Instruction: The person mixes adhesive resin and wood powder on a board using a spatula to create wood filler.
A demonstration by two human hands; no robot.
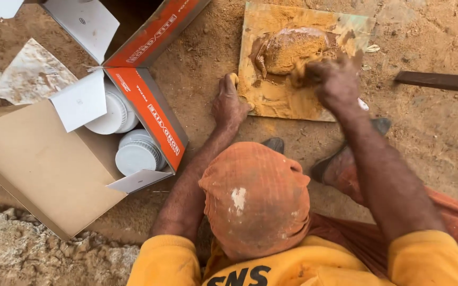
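Sandy dirt ground [441, 137], outdoors. Square board [261, 100] lies flat on it, smeared with ochre paste mound [290, 50]. Right hand [335, 79] digs into mound, fingers curled in paste. Left hand [229, 103] grips board's left edge, fingers clamped. Left: open orange-and-white carton [149, 106] holding white-lidded jars [136, 153].

Dusty dirt ground [441, 132] carries a flat board [271, 95] smeared with ochre paste — beside it an open cardboard box [43, 164].
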